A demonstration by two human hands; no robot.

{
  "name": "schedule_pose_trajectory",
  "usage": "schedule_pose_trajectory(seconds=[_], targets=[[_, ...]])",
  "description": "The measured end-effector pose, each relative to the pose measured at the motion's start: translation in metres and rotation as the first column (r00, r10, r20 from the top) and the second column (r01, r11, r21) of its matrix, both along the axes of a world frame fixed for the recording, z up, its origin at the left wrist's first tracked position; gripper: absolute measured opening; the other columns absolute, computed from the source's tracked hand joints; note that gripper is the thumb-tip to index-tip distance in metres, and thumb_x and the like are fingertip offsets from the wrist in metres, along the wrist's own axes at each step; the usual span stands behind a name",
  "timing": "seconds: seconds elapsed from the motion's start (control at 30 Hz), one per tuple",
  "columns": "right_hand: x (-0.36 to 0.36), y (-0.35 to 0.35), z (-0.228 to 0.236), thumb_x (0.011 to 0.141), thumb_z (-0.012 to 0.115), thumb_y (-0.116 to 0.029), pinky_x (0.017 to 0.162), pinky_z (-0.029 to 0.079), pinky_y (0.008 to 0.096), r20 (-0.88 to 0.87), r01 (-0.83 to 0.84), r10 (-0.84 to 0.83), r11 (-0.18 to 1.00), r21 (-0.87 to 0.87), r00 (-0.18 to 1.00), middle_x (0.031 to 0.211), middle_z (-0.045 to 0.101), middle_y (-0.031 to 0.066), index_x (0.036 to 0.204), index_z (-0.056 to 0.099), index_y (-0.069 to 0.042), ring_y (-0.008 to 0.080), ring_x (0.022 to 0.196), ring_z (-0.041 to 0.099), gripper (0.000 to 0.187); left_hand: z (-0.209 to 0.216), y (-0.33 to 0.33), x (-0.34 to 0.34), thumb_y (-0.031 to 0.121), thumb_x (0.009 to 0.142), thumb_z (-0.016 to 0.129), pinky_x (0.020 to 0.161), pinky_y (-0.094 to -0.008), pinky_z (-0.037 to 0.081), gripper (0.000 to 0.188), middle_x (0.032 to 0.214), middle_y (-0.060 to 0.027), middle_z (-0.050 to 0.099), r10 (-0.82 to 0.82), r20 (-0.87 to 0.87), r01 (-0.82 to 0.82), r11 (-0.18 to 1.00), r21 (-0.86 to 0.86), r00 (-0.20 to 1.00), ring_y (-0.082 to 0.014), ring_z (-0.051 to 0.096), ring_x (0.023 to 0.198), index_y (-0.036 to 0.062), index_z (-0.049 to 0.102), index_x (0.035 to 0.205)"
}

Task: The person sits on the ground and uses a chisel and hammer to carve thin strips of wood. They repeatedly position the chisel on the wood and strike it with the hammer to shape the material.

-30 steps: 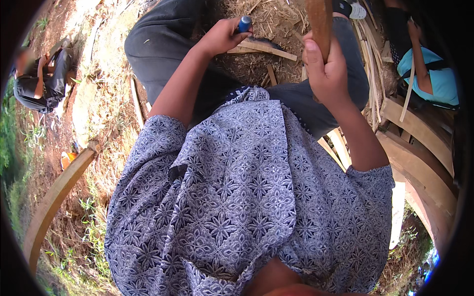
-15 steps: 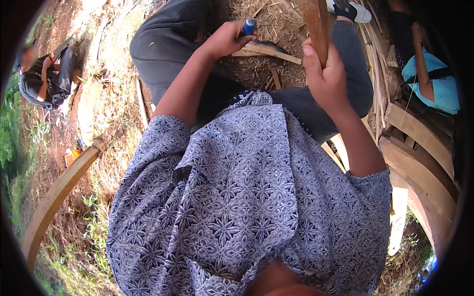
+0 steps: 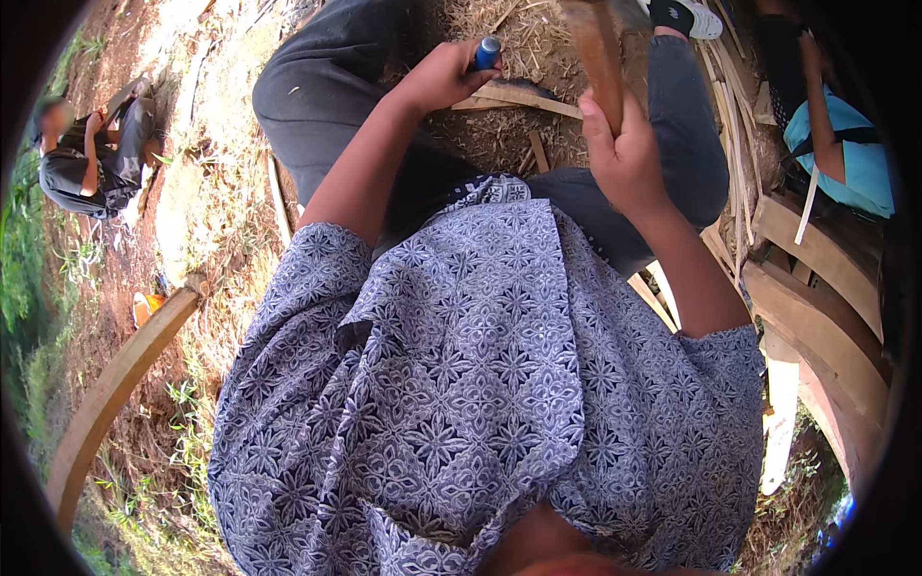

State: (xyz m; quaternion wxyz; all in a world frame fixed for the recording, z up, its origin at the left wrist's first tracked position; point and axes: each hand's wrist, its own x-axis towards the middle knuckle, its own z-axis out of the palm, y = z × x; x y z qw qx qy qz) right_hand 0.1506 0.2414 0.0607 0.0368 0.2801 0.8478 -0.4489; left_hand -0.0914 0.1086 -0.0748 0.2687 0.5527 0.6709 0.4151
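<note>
Since the earlier frame, the right hand (image 3: 624, 154) has tipped the wooden bar (image 3: 597, 67) leftward; we see its fingers wrapped round the bar, far and right of middle. Left of it, the left hand (image 3: 442, 82) stays clenched on a blue handle (image 3: 487, 54), whose lower end is hidden from us. On the far right, a dark sock (image 3: 672, 13) bears a pale mark, too small for us to read. We see a flat strip (image 3: 528, 98) between the knees, curved beams (image 3: 816, 298) at right beside a turquoise-clad co-worker (image 3: 850, 158), another beam (image 3: 120, 394) near left, and a seated person (image 3: 82, 173) far left.
</note>
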Motion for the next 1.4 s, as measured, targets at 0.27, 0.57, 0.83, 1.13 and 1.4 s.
schedule_pose_trajectory(seconds=[0.27,0.57,0.83,1.13,1.4], targets=[[0.016,0.002,-0.075,0.105,0.055,-0.036,0.061,0.05,0.0415,0.173,0.163,-0.147,0.983,-0.083,0.974,0.074,0.064,0.0158,0.104,0.057,0.001,0.0281,0.063,0.065,0.037,0.0,-0.006,0.001,0.009,0.091,0.074,0.08,-0.0369,0.055,0.016,0.095,-0.0135,0.073,0.015,0.015,-0.015,0.999,0.039,1.0,-0.0294,0.072,0.089,0.0053,0.067,0.105],[0.012,0.007,-0.126,0.106,0.05,-0.035,0.049,0.05,0.0398,0.407,0.07,0.018,0.977,-0.2,0.913,0.073,0.063,0.014,0.108,0.053,0.005,0.0237,0.047,0.06,0.04,0.025,-0.026,0.021,0.008,0.093,0.073,0.085,-0.0328,0.055,0.015,0.099,-0.0097,0.076,0.03,0.049,-0.026,0.996,-0.082,0.998,-0.0203,0.073,0.095,0.0043,0.071,0.107],[0.002,0.01,-0.123,0.106,0.048,-0.035,0.047,0.05,0.04,0.384,0.037,0.04,0.981,-0.192,0.923,0.072,0.062,0.0125,0.11,0.053,0.005,0.0232,0.045,0.058,0.04,0.036,-0.027,0.026,0.005,0.092,0.072,0.085,-0.0317,0.055,0.015,0.101,-0.0096,0.077,0.099,0.052,-0.089,0.982,-0.165,0.994,-0.0177,0.073,0.095,0.0047,0.07,0.107],[-0.001,0.005,-0.134,0.107,0.047,-0.032,0.041,0.045,0.0385,0.407,0.034,0.034,0.987,-0.159,0.913,0.063,0.056,0.0081,0.114,0.049,0.002,0.0207,0.039,0.052,0.035,0.044,-0.053,0.045,0.0,0.078,0.07,0.083,-0.0415,0.057,0.032,0.105,-0.016,0.074,-0.109,-0.182,0.069,0.974,-0.214,0.977,-0.0341,0.072,0.098,0.007,0.071,0.109],[-0.003,0.008,-0.125,0.107,0.046,-0.035,0.044,0.049,0.0374,0.423,0.026,0.065,0.978,-0.207,0.904,0.074,0.062,0.0113,0.117,0.051,0.006,0.0197,0.045,0.057,0.042,0.049,-0.068,0.076,0.006,0.087,0.06,0.091,-0.0424,0.057,0.032,0.122,-0.0106,0.071,-0.286,-0.423,0.078,0.892,-0.445,0.86,-0.0327,0.069,0.109,0.0099,0.068,0.118]])
